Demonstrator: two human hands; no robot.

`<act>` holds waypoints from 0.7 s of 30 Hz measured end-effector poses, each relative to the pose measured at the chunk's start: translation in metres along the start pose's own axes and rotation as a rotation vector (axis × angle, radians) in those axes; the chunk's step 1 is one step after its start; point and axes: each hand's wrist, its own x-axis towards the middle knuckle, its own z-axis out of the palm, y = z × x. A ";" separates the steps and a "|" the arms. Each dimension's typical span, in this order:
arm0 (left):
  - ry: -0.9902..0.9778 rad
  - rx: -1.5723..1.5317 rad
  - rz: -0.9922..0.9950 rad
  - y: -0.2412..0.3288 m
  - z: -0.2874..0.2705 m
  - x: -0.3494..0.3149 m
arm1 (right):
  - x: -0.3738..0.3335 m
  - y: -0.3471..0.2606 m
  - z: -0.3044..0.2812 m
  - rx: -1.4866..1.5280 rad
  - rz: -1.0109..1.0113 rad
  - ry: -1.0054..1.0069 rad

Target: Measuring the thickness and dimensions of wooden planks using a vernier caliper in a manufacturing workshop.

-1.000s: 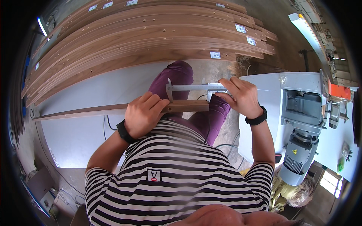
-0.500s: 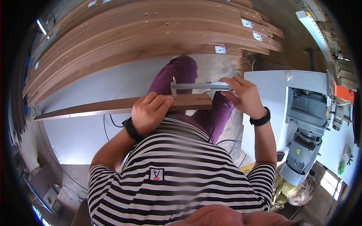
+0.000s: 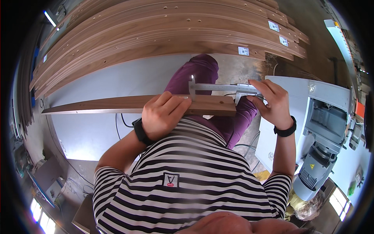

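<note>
A long brown wooden board (image 3: 101, 104) lies crosswise in front of my body. Closed around it near its right part is my left hand (image 3: 163, 114), fingers over the top and wristband behind. My right hand (image 3: 272, 101) pinches the slider end of a silver vernier caliper (image 3: 218, 87). The caliper runs along the board's far side, its jaws spread apart. One jaw stands beside my left fingertips; the other comes down by the board's right end, where a small hole shows. Whether the left fingers also touch the caliper, I cannot tell.
Several long brown boards (image 3: 156, 37) with holes and white labels lie stacked across the far side. A pale tabletop (image 3: 83, 134) is at left. To the right stands a white cabinet (image 3: 269, 128) with a grey motor machine (image 3: 321, 156). Black cables (image 3: 118, 126) hang below the board.
The whole scene has shifted to the right in the view. Both hands keep their holds, and the caliper stays in about the same place along the board.
</note>
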 end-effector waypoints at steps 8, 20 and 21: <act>-0.030 -0.023 -0.026 -0.002 -0.004 0.004 | 0.003 0.003 -0.006 -0.101 -0.067 -0.017; -0.088 -0.049 -0.020 -0.006 -0.003 0.008 | 0.005 0.009 -0.003 -0.157 -0.086 -0.001; -0.087 -0.055 -0.014 -0.006 -0.003 0.010 | 0.004 0.009 -0.003 -0.167 -0.078 -0.006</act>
